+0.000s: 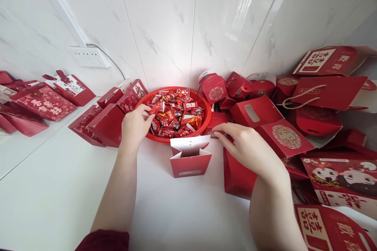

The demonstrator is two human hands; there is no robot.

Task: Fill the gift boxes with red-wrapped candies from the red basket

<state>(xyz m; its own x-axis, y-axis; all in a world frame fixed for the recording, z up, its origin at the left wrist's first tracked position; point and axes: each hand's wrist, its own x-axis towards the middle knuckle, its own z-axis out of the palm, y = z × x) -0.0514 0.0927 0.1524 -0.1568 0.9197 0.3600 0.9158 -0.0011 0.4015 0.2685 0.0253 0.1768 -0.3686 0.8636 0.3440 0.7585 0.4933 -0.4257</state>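
Over the left rim of a red basin (209,119) filled with wrapped candies (176,113), my left hand (135,123) pinches a red-wrapped candy (157,108) between thumb and fingertips. My right hand (247,145) is closed at the fingertips, right of the basin, on what looks like another small red-wrapped candy (217,135). Between my forearms, in front of the basin, a red gift box (191,165) stands upright with its white-lined top open. The inside bottom of the box is hidden from me.
Red boxes (256,110) and gift bags (330,90) are piled at the right, close to my right arm. Several red boxes (108,125) stand left of the basin, with more bags (44,100) farther left. A power strip (90,57) hangs on the tiled wall behind the white table (64,200).
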